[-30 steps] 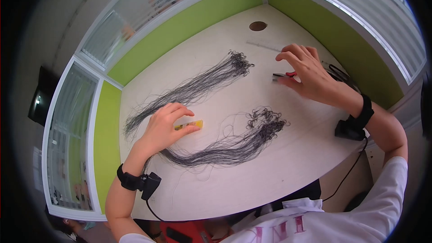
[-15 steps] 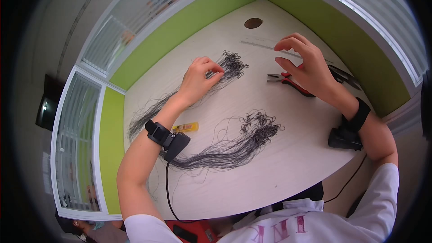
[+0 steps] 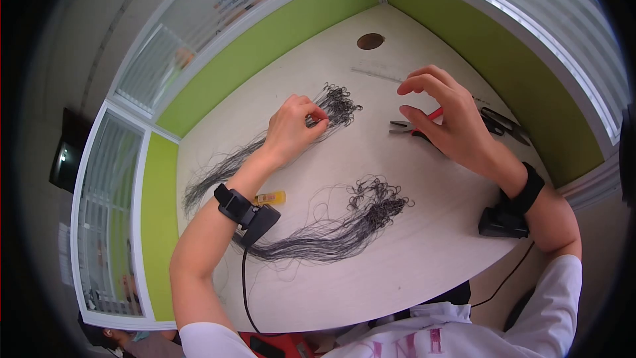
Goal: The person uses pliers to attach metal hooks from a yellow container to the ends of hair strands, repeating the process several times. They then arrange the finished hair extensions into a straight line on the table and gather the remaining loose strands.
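Note:
My left hand [image 3: 296,129] is over the upper bundle of dark thin strands [image 3: 225,166], its thumb and index fingertip pinched together near the bundle's curled end. Whatever is between those fingertips is too small to see. A second bundle with curled ends [image 3: 331,233] lies nearer my body, and a yellow lighter-like item [image 3: 270,197] sits beside my left wrist. My right hand [image 3: 447,113] hovers above the red-handled pliers [image 3: 401,127], fingers curved and thumb apart, with nothing in it. It partly hides the pliers.
A clear ruler [image 3: 375,73] and black scissors [image 3: 505,123] lie on the white table [image 3: 411,292]. Green partitions [image 3: 265,53] stand around it, and a round hole [image 3: 370,42] is near the far corner. Black devices with cables are strapped to both wrists.
The whole view has shifted slightly. My left thumb and index finger now form a rounder pinch. My right hand sits slightly lower over the pliers, still with its fingers apart.

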`<act>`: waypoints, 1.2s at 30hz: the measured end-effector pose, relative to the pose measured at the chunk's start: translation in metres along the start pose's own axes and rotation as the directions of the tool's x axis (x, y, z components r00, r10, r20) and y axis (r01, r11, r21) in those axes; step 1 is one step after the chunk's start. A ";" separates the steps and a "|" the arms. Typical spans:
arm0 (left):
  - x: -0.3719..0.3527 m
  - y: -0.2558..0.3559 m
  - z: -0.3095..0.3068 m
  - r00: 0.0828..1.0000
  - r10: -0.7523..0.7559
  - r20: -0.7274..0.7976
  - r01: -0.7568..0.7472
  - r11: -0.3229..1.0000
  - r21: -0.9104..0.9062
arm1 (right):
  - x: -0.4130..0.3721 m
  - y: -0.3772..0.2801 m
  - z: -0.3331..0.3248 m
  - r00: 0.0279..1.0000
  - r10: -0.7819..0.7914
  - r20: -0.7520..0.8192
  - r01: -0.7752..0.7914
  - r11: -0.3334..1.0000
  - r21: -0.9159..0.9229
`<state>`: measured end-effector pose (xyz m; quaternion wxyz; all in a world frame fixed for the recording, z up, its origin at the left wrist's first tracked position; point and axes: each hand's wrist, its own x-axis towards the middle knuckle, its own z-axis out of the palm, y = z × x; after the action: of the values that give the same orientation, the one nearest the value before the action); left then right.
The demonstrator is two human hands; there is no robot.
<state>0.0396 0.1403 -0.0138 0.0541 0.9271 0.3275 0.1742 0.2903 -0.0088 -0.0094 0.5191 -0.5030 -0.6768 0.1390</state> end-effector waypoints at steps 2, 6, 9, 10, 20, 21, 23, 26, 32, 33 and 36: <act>0.001 0.001 0.002 1.000 0.002 0.000 -0.002 1.000 -0.013 | -0.001 0.001 -0.001 1.000 -0.022 -0.010 0.022 1.000 -0.021; 0.003 0.004 0.002 0.999 -0.043 -0.032 0.040 0.997 -0.067 | -0.002 0.006 0.001 0.992 -0.114 -0.045 0.110 0.990 -0.090; 0.004 0.006 0.004 0.996 -0.066 -0.056 0.062 0.996 -0.067 | -0.003 0.001 -0.002 0.996 -0.081 -0.032 0.080 0.995 -0.054; 0.005 0.007 0.005 0.995 -0.069 -0.076 0.065 0.997 -0.047 | -0.003 0.002 -0.002 0.996 -0.081 -0.033 0.079 0.995 -0.054; 0.006 0.007 0.010 0.973 -0.211 -0.095 0.193 0.967 -0.169 | -0.004 0.003 -0.003 0.992 -0.128 -0.015 0.124 0.980 -0.154; 0.006 0.007 0.012 0.970 -0.222 -0.100 0.200 0.961 -0.192 | -0.004 0.003 -0.003 0.992 -0.123 -0.006 0.120 0.980 -0.160; 0.006 0.008 0.015 0.967 -0.231 -0.106 0.205 0.955 -0.216 | -0.004 0.003 -0.003 0.993 -0.120 -0.007 0.117 0.981 -0.157; 0.006 0.011 0.016 0.970 -0.224 -0.096 0.199 0.956 -0.218 | -0.004 0.005 -0.002 0.992 -0.127 -0.022 0.122 0.981 -0.148; 0.001 0.012 0.004 0.963 -0.249 -0.105 0.222 0.951 -0.218 | -0.005 0.003 -0.003 0.994 -0.109 -0.017 0.106 0.984 -0.144; 0.000 0.011 0.002 0.971 -0.215 -0.100 0.195 0.963 -0.185 | -0.005 0.003 -0.003 0.995 -0.098 -0.005 0.096 0.984 -0.149; -0.005 0.013 -0.003 0.979 -0.191 -0.068 0.181 0.975 -0.129 | -0.005 0.004 -0.002 0.996 -0.084 -0.014 0.082 0.990 -0.111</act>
<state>0.0427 0.1272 -0.0098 0.1136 0.8797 0.4034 0.2248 0.2937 -0.0113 -0.0141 0.5020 -0.5038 -0.6989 0.0752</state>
